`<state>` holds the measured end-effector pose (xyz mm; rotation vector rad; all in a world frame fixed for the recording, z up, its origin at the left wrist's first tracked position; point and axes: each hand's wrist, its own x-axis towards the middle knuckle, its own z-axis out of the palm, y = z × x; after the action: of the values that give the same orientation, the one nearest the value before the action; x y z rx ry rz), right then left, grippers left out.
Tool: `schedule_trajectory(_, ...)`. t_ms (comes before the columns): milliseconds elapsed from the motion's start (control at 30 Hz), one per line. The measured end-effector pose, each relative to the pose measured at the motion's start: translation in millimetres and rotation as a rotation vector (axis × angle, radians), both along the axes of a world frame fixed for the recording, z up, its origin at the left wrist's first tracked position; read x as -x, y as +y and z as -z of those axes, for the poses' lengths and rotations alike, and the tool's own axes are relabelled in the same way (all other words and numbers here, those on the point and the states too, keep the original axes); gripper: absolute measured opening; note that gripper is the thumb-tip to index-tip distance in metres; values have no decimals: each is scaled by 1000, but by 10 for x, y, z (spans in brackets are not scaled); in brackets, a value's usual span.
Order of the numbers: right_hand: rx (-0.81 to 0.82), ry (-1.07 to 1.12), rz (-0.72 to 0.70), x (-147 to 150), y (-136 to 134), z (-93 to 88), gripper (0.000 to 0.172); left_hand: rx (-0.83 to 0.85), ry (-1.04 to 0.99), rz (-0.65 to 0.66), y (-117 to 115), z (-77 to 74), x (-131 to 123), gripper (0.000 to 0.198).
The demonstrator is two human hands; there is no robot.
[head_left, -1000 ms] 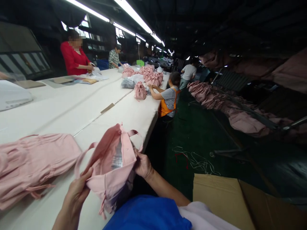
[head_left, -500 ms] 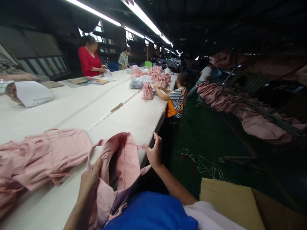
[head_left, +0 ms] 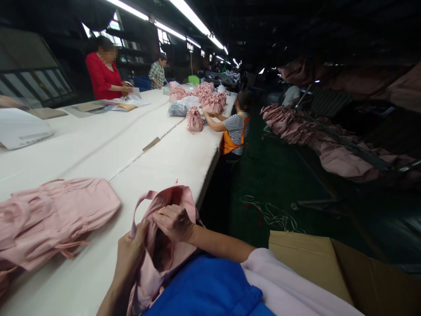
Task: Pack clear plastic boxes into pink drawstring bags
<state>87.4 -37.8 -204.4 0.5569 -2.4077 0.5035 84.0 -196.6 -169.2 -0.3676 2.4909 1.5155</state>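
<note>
A pink fabric bag (head_left: 184, 197) with a handle loop stands at the table's near edge, its mouth facing up and its inside dark. My left hand (head_left: 130, 250) grips the bag's left rim beside the handle. My right hand (head_left: 174, 221) reaches across the opening, fingers curled on the cloth of the same left rim, close to my left fingers. Whether a small part is pinched there is hidden. On the table to the left lies a pile of flattened pink bags (head_left: 59, 215) with cords hanging out.
The long white table (head_left: 131, 162) runs forward; pink bags (head_left: 210, 98) and a co-worker in an orange apron (head_left: 235, 136) are farther along it. A cardboard box (head_left: 305, 263) stands at my right, with loose strings (head_left: 272, 213) on the floor. Pink cloth hangs on a rack (head_left: 342, 158).
My right hand has moved left from the right-hand strap to the bag's left rim. My left hand keeps its hold. The view has turned slightly right.
</note>
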Motion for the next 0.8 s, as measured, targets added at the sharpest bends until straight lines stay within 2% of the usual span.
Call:
schedule_trajectory(100, 18, -19, -41, 47, 36, 7, 21, -3, 62, 53, 7, -6, -3, 53)
schedule_trajectory(200, 167, -101, -63, 48, 48, -24, 20, -64, 144, 116, -4, 41, -3, 50)
schedule_trajectory(333, 494, -265, -83, 25, 37, -78, 15, -88, 180, 166, -29, 122, -20, 55)
schedule_trajectory(433, 836, -426, -43, 158, 107, -88, 9, -90, 171, 169, -38, 141, -34, 59)
schedule_trajectory(467, 957, -478, 30, 240, 188, -87, 10, -95, 153, 153, -44, 145, -34, 60)
schedule_trajectory(533, 1148, -528, 264, 415, 480, -78, 17, -108, 94, 93, -69, 157, -23, 63)
schedule_trajectory(633, 1213, -449, 633, 494, 1205, -12, 30, -136, -30, -56, -138, 189, 9, 67)
schedule_trajectory(733, 1119, -437, 869, 122, 1916, 202, 30, -138, -101, -206, -222, 214, 40, 66)
schedule_trajectory(800, 1019, -513, 964, -344, 2136, 421, 19, -136, -65, -217, -288, 239, 71, 72)
